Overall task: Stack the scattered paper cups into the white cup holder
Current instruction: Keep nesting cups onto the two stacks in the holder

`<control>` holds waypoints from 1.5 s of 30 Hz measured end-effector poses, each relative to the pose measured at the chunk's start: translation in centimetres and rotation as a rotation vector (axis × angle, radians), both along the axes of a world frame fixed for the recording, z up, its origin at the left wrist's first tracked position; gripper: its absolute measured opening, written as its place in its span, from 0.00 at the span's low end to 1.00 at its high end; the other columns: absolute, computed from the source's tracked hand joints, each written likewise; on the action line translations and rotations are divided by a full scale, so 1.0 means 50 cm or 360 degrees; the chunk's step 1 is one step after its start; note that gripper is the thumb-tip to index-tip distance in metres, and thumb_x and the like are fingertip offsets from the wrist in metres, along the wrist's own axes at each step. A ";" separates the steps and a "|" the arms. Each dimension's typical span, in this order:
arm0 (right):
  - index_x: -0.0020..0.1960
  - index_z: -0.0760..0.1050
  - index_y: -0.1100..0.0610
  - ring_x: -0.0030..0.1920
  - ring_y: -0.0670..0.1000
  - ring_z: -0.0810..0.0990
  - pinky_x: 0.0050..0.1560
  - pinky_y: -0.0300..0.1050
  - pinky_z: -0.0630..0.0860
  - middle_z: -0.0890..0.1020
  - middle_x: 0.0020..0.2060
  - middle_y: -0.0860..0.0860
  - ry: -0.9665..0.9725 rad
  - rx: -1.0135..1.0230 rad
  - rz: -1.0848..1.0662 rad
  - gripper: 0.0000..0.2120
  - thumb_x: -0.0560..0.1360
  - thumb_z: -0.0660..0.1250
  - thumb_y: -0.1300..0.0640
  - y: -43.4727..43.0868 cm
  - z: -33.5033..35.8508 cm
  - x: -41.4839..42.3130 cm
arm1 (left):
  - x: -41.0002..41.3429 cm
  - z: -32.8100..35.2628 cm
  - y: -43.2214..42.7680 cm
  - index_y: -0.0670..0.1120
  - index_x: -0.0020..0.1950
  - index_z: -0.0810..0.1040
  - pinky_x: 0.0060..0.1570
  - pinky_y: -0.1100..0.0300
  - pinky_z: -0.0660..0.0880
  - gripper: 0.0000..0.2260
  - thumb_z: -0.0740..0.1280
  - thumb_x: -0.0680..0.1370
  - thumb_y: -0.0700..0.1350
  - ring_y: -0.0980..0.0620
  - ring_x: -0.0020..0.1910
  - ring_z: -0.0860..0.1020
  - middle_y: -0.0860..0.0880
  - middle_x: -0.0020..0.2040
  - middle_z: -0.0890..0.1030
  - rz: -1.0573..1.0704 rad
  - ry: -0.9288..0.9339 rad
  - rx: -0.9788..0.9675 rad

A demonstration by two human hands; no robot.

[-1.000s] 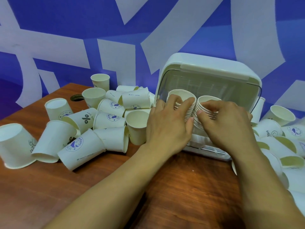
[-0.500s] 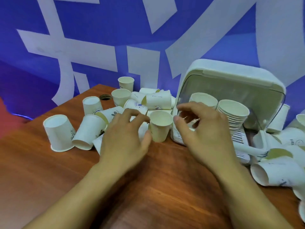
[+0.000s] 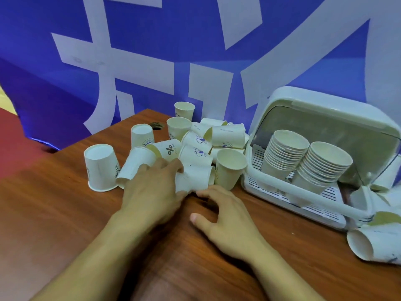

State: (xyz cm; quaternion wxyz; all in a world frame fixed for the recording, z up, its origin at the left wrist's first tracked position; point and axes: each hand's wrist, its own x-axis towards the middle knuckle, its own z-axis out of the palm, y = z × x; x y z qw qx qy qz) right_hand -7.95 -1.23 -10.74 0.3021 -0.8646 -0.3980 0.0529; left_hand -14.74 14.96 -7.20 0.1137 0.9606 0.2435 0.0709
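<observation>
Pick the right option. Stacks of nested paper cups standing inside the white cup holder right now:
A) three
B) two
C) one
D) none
B: a left stack and a right stack stand side by side inside the white cup holder, and no third stack shows there.

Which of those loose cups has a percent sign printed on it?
The percent cup, lying on its side just beyond the left hand; neighbouring cups show round blue logos or plain sides.
</observation>
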 end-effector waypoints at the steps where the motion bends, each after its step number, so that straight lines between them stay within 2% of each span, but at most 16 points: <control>1: 0.62 0.76 0.45 0.59 0.39 0.72 0.58 0.26 0.62 0.75 0.58 0.36 -0.0043 0.0069 -0.0036 0.19 0.73 0.71 0.46 0.000 0.002 -0.001 | -0.002 0.003 0.000 0.62 0.63 0.66 0.46 0.52 0.70 0.19 0.65 0.75 0.63 0.49 0.60 0.71 0.56 0.63 0.72 -0.0005 -0.0003 -0.0011; 5: 0.48 0.82 0.47 0.44 0.39 0.75 0.46 0.26 0.66 0.80 0.43 0.38 -0.0254 0.0375 -0.0176 0.06 0.71 0.73 0.53 -0.006 0.015 0.000 | -0.014 0.021 -0.003 0.60 0.55 0.72 0.45 0.55 0.72 0.11 0.65 0.76 0.61 0.52 0.52 0.74 0.56 0.51 0.75 -0.0057 -0.0056 -0.0055; 8: 0.44 0.80 0.49 0.39 0.38 0.73 0.42 0.26 0.65 0.77 0.37 0.39 -0.0445 0.0483 -0.0170 0.04 0.71 0.72 0.57 -0.012 0.030 -0.005 | -0.025 0.026 -0.007 0.59 0.46 0.73 0.46 0.55 0.74 0.07 0.64 0.76 0.61 0.52 0.48 0.75 0.56 0.43 0.75 -0.0122 -0.0048 -0.0090; 12: 0.49 0.78 0.51 0.42 0.39 0.76 0.44 0.28 0.68 0.80 0.42 0.42 -0.0600 0.0534 -0.0056 0.06 0.72 0.71 0.58 -0.024 0.066 -0.006 | -0.033 0.036 -0.011 0.60 0.42 0.76 0.44 0.56 0.73 0.08 0.65 0.76 0.62 0.54 0.46 0.75 0.57 0.39 0.75 -0.0180 -0.0107 -0.0146; 15: 0.59 0.76 0.50 0.38 0.43 0.75 0.42 0.33 0.69 0.79 0.40 0.43 -0.0647 0.0576 -0.0122 0.15 0.72 0.70 0.55 -0.043 0.105 0.002 | -0.036 0.043 -0.014 0.61 0.44 0.79 0.42 0.58 0.73 0.08 0.65 0.76 0.62 0.57 0.44 0.75 0.59 0.36 0.76 -0.0231 -0.0243 -0.0191; 18: 0.62 0.76 0.52 0.38 0.44 0.75 0.42 0.34 0.70 0.81 0.38 0.43 -0.0720 0.0667 -0.0308 0.19 0.71 0.70 0.54 -0.074 0.148 0.021 | -0.032 0.041 -0.019 0.60 0.43 0.81 0.43 0.59 0.72 0.07 0.67 0.76 0.60 0.60 0.43 0.75 0.61 0.39 0.77 -0.0313 -0.0457 -0.0273; 22: 0.58 0.80 0.50 0.39 0.36 0.75 0.44 0.30 0.69 0.80 0.38 0.40 -0.0760 0.0757 -0.0465 0.15 0.71 0.71 0.54 -0.113 0.186 0.044 | -0.007 0.031 -0.034 0.57 0.42 0.82 0.40 0.57 0.74 0.09 0.65 0.76 0.57 0.58 0.42 0.76 0.59 0.40 0.79 -0.0539 -0.0898 -0.0341; 25: 0.57 0.82 0.51 0.42 0.41 0.77 0.46 0.35 0.71 0.82 0.41 0.44 -0.0823 0.0801 -0.0523 0.14 0.72 0.73 0.58 -0.132 0.201 0.055 | 0.017 0.045 -0.052 0.53 0.44 0.83 0.38 0.60 0.73 0.07 0.67 0.76 0.52 0.56 0.39 0.76 0.56 0.40 0.79 -0.0606 -0.1175 -0.0262; 28: 0.57 0.82 0.51 0.43 0.42 0.77 0.47 0.33 0.71 0.84 0.43 0.47 -0.0871 0.0851 -0.0588 0.14 0.72 0.74 0.59 -0.152 0.212 0.065 | 0.040 0.075 -0.079 0.49 0.46 0.83 0.39 0.64 0.74 0.05 0.69 0.78 0.48 0.57 0.39 0.76 0.54 0.41 0.78 -0.0645 -0.1415 -0.0240; 30: 0.57 0.82 0.51 0.44 0.40 0.75 0.49 0.28 0.69 0.84 0.44 0.46 -0.0923 0.0890 -0.0634 0.14 0.72 0.74 0.60 -0.166 0.221 0.073 | 0.058 0.100 -0.101 0.48 0.47 0.83 0.40 0.61 0.75 0.04 0.70 0.78 0.47 0.58 0.40 0.76 0.55 0.42 0.78 -0.0688 -0.1494 -0.0244; 32: 0.57 0.82 0.52 0.44 0.40 0.76 0.51 0.27 0.69 0.83 0.46 0.44 -0.0990 0.0939 -0.0693 0.14 0.72 0.74 0.61 -0.183 0.230 0.081 | 0.084 0.125 -0.126 0.49 0.47 0.82 0.40 0.58 0.76 0.04 0.69 0.77 0.48 0.60 0.39 0.76 0.55 0.42 0.78 -0.0704 -0.1558 -0.0247; 34: 0.56 0.82 0.52 0.45 0.42 0.78 0.53 0.31 0.72 0.83 0.48 0.43 -0.1029 0.0994 -0.0767 0.14 0.72 0.73 0.62 -0.200 0.237 0.091 | 0.114 0.144 -0.152 0.50 0.46 0.82 0.40 0.54 0.77 0.04 0.69 0.75 0.49 0.59 0.37 0.76 0.55 0.42 0.77 -0.0691 -0.1611 -0.0286; 39: 0.56 0.82 0.52 0.49 0.50 0.82 0.53 0.46 0.77 0.83 0.48 0.44 -0.1096 0.1088 -0.0959 0.12 0.73 0.71 0.61 -0.237 0.240 0.120 | 0.183 0.155 -0.228 0.52 0.46 0.82 0.41 0.52 0.76 0.04 0.69 0.74 0.50 0.56 0.38 0.76 0.55 0.42 0.78 -0.0647 -0.1699 -0.0443; 43: 0.55 0.83 0.51 0.50 0.52 0.82 0.53 0.52 0.77 0.83 0.47 0.44 -0.1118 0.1076 -0.1015 0.12 0.73 0.71 0.61 -0.252 0.228 0.144 | 0.223 0.141 -0.261 0.50 0.47 0.83 0.41 0.52 0.75 0.04 0.70 0.75 0.48 0.55 0.38 0.76 0.54 0.42 0.78 -0.0658 -0.1785 -0.0476; 45: 0.54 0.83 0.51 0.50 0.52 0.82 0.53 0.50 0.77 0.82 0.45 0.41 -0.1139 0.1070 -0.1024 0.12 0.73 0.71 0.62 -0.256 0.224 0.153 | 0.236 0.133 -0.257 0.49 0.47 0.83 0.41 0.52 0.75 0.03 0.71 0.75 0.47 0.55 0.39 0.77 0.53 0.43 0.78 -0.0665 -0.1811 -0.0459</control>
